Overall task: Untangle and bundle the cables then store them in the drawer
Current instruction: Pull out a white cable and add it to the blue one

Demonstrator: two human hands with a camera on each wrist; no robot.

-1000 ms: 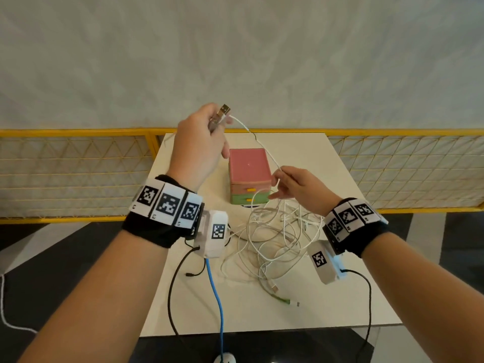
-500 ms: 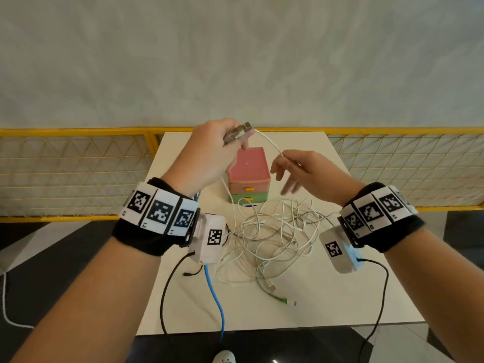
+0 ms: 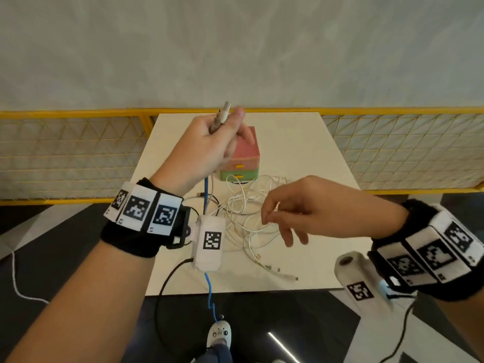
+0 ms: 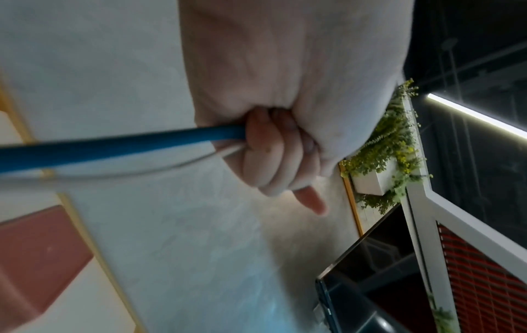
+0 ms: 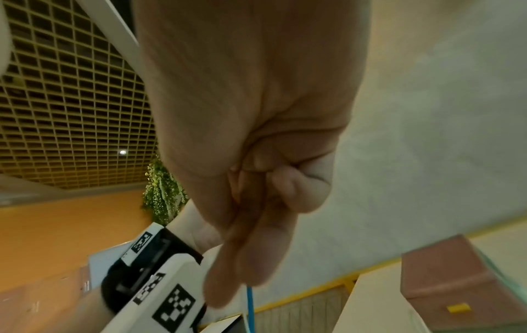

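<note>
My left hand [image 3: 230,124] is raised above the white table [image 3: 301,142] and grips the plug ends of a blue cable [image 3: 206,192] and a thin white cable. Both hang down from the fist [image 4: 273,153]; the blue cable [image 4: 114,146] runs off the table's near edge. A tangle of white cables [image 3: 243,205] lies in front of the small drawer box [image 3: 243,155], pink over green with orange handles, both drawers closed. My right hand [image 3: 275,218] hovers over the tangle with fingers loosely bent [image 5: 256,259]; I see nothing held in them.
Loose plug ends [image 3: 277,271] trail toward the table's near edge. A yellow mesh railing [image 3: 392,153] borders the table at the back and sides. Black leads from the wrist cameras [image 3: 167,281] hang off the front. The drawer box [image 5: 445,277] stands mid-table.
My right hand has let go of the white cable it held near the left hand and dropped toward the tangle. The left hand stays raised, its plugs now tilted upward.
</note>
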